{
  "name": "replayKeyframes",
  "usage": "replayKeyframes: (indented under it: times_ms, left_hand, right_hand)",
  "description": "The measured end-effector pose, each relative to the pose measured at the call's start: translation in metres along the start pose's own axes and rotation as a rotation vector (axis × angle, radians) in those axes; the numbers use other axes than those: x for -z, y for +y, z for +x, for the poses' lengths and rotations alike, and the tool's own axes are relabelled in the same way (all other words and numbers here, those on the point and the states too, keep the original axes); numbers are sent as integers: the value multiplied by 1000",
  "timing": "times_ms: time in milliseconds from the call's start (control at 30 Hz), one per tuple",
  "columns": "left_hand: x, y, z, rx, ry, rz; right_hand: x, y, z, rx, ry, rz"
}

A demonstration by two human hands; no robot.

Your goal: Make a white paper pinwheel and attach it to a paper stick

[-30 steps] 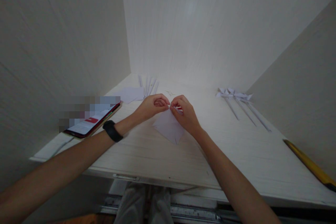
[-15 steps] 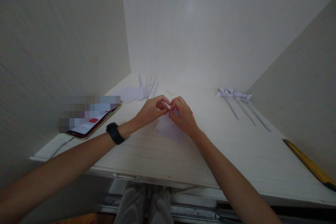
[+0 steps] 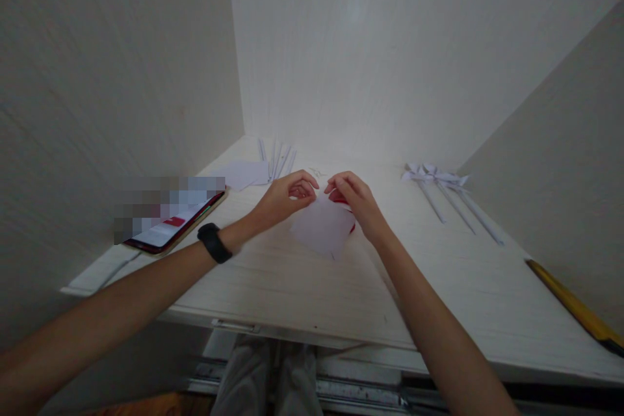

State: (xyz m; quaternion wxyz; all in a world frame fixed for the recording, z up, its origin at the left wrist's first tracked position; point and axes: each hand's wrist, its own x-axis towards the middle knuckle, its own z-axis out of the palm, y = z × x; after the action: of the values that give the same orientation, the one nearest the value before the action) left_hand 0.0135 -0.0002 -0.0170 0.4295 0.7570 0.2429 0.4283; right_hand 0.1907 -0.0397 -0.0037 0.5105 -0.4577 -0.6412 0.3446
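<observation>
One paper sheet [image 3: 322, 227] (wht) btwn L hand [image 3: 291, 192] & R hand [image 3: 358, 198].

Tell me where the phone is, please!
In the head view, the phone lies on the left side of the white table, between the left wall and the black wristband.

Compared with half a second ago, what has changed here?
The right hand has shifted slightly right and no longer meets the left hand. More of the white paper shows below them, and more of the red item by the right hand. Whether either hand let go of anything is unclear. The phone, paper sticks and paper pinwheels stayed put.
</observation>
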Motion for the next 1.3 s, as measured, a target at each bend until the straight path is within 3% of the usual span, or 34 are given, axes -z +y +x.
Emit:
replayKeyframes:
  times_ms: [100,233,367,833,1033,1300]
  left_hand:
    - [1,0,0,-8,-55,49]
    - [2,-1,-1,-22,-106,72]
    - [3,-4,0,-17,-113,7]
    - [0,-1,1,96,-115,-224]
    - [1,-3,0,90,-106,-233]
    - [1,-9,1,50,-91,-215]
  right_hand:
    - [7,-2,0,-159,-50,157]
    - [5,-3,-4,-370,-202,187]
    - [0,0,-8,-473,-298,219]
    - [-1,0,-8,-462,-316,455]
    - [-5,3,-7,-376,-332,434]
    - [-13,6,-6,-220,-250,321]
